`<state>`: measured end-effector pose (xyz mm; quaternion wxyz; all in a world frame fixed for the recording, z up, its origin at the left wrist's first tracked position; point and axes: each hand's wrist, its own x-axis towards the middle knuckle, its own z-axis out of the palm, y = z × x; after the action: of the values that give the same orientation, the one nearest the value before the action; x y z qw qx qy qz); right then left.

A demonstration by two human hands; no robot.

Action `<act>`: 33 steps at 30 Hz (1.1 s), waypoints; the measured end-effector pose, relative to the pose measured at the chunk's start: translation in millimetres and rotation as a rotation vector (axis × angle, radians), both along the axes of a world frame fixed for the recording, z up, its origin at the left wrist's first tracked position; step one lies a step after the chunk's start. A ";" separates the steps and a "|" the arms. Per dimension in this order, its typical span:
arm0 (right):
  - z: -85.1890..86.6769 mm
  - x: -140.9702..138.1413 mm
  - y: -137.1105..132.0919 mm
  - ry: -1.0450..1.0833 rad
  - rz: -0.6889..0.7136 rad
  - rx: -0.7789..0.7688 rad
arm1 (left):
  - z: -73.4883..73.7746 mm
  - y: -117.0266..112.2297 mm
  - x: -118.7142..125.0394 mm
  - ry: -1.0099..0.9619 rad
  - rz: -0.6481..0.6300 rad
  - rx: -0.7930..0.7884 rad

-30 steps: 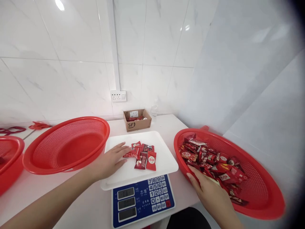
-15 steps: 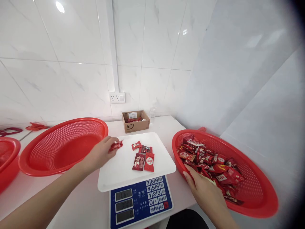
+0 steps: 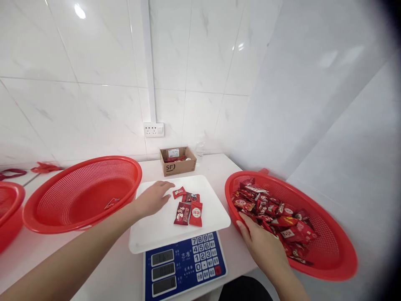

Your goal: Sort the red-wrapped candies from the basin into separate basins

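Note:
My left hand (image 3: 156, 198) is over the white tray (image 3: 147, 238) of a digital scale (image 3: 184, 267), fingers apart and holding nothing. Its fingertips are just left of a small red wrapped candy (image 3: 179, 192). Beside that candy lie a dark one (image 3: 191, 197), a maroon one (image 3: 182, 213) and a red one with a round white label (image 3: 196, 214). At the right, my right hand (image 3: 261, 240) grips the near rim of a red plastic basket (image 3: 336, 251) heaped with wrapped candies (image 3: 275, 211). Some of its fingers are hidden inside the basket.
Left of the scale stands another red basket (image 3: 78, 175) with a red candy packet (image 3: 112, 203) in it. Part of a third red basket (image 3: 11, 209) shows at the far left. Behind the tray sit a cardboard box (image 3: 178, 167) and a clear bottle (image 3: 199, 148), near the tiled wall.
The red candy has left my left hand, and a packet now lies in the left basket. My left hand has moved right over the tray. My right hand stays at its basket.

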<state>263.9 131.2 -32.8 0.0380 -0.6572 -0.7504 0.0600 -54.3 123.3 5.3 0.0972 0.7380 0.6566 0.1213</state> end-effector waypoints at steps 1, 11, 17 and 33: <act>0.7 -1.7 0.9 -0.003 0.001 -0.003 | -2.8 7.2 7.9 -0.013 -0.025 -0.017; -5.2 -2.1 2.1 -0.021 0.041 0.051 | -15.4 20.1 12.8 -0.032 -0.014 0.050; -8.8 -1.4 2.9 -0.015 0.042 0.085 | 8.6 -10.0 -43.4 0.052 0.262 0.138; -6.7 -1.8 1.6 -0.052 0.035 0.049 | -11.5 -15.7 49.4 0.077 -0.038 -0.012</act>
<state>262.1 132.8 -39.5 0.0332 -0.6443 -0.7636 0.0252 -4.9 107.5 -6.3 0.0787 0.7539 0.6464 0.0870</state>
